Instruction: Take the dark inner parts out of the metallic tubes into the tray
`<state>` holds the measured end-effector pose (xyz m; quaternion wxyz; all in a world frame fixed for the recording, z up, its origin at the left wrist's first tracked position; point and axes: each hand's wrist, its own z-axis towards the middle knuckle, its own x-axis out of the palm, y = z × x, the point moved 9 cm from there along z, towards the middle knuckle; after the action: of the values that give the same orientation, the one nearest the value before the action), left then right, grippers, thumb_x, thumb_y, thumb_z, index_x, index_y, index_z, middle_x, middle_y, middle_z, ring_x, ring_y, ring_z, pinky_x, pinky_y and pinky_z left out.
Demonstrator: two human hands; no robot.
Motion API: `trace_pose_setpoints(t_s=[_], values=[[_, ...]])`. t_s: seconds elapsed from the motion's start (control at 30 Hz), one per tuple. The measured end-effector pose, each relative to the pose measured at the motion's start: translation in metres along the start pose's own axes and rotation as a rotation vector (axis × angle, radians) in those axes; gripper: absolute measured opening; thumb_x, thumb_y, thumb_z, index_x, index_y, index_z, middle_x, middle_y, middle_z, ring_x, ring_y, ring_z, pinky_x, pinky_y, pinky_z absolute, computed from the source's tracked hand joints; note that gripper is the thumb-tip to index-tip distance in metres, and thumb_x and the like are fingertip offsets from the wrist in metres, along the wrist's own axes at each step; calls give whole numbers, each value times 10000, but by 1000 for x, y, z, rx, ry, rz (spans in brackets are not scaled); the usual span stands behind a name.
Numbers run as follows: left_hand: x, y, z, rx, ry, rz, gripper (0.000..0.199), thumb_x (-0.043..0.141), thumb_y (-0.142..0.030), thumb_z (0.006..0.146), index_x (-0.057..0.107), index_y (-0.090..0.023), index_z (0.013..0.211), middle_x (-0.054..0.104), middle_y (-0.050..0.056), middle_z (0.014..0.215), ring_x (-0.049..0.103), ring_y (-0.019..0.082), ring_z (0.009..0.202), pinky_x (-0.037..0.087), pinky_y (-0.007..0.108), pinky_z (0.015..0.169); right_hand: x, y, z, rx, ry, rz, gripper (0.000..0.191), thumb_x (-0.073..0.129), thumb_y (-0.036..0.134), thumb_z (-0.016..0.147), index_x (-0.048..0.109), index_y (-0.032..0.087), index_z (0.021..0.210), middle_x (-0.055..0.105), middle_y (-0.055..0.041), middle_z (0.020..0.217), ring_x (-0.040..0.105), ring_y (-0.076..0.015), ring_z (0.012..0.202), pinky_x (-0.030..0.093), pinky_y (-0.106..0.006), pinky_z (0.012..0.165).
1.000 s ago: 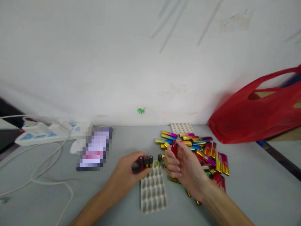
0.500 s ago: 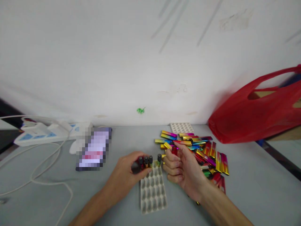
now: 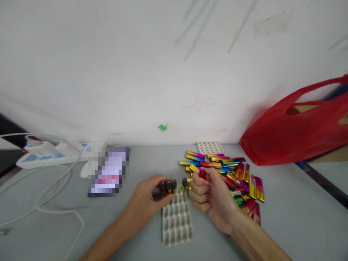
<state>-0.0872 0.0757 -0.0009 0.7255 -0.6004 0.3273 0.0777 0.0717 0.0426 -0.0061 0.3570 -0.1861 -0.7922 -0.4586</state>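
A pale moulded tray [image 3: 178,221] with rows of oval pockets lies in front of me. Several slim lighters with black tops [image 3: 169,183] stand upright along its far row, one [image 3: 184,182] apart from the others by a gap. My left hand [image 3: 152,194] curls around the far left corner, its thumb in front of the grouped lighters and fingers behind; a dark part shows inside the grip. To the right of the tray, my right hand [image 3: 210,197] is closed around a red lighter [image 3: 202,173], whose lower part the fingers hide. The thumb tip rests near its top.
A loose pile of shiny multicoloured lighters [image 3: 239,177] spreads behind and right of my right hand. Another pale tray [image 3: 210,147] lies by the wall. A red bag [image 3: 293,127] stands at right. To the left are a phone [image 3: 108,172], a power strip [image 3: 54,154] and white cables [image 3: 38,195].
My right thumb has drawn back and down, so more of the red lighter shows above the fist. The left hand, tray and standing lighters look unmoved.
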Motion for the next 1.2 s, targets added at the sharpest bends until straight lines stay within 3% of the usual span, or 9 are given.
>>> trace_pose_setpoints(t_s=[0.67, 0.93, 1.07, 1.13, 1.2], values=[[0, 0, 0, -1, 1, -12, 186, 830, -347, 876, 808, -240, 1026, 830, 10, 954, 758, 233, 868, 559, 293, 803, -2, -5, 0, 60, -27, -55, 573, 788, 569, 825, 337, 255, 664, 182, 139, 582, 50, -64, 508, 55, -207, 424], [0, 0, 0, 8, 3, 6, 172, 822, -363, 886, 802, -246, 1010, 824, 4, 932, 750, 227, 848, 556, 281, 775, -3, -4, 0, 25, -24, -69, 483, 729, 491, 891, 354, 259, 692, 187, 133, 594, 54, -84, 523, 63, -218, 438], [-1, 0, 0, 1, -3, -6, 171, 825, -354, 878, 805, -242, 1006, 823, 1, 935, 753, 225, 849, 555, 280, 774, -5, -3, 2, 8, -41, -69, 532, 792, 597, 897, 433, 243, 726, 226, 124, 618, 65, -93, 544, 74, -223, 448], [0, 0, 1, -2, -3, -15, 173, 825, -353, 877, 808, -238, 1005, 823, 2, 936, 757, 226, 851, 556, 282, 778, -7, 3, 3, -64, -92, -77, 536, 823, 675, 878, 529, 235, 793, 277, 113, 633, 102, -100, 549, 109, -224, 456], [0, -1, 1, -5, 1, -17, 165, 823, -348, 878, 810, -238, 1001, 825, 4, 938, 758, 227, 856, 557, 284, 786, -7, 18, 1, -238, -155, -106, 512, 826, 712, 878, 630, 239, 901, 362, 86, 669, 212, -114, 562, 234, -225, 490]])
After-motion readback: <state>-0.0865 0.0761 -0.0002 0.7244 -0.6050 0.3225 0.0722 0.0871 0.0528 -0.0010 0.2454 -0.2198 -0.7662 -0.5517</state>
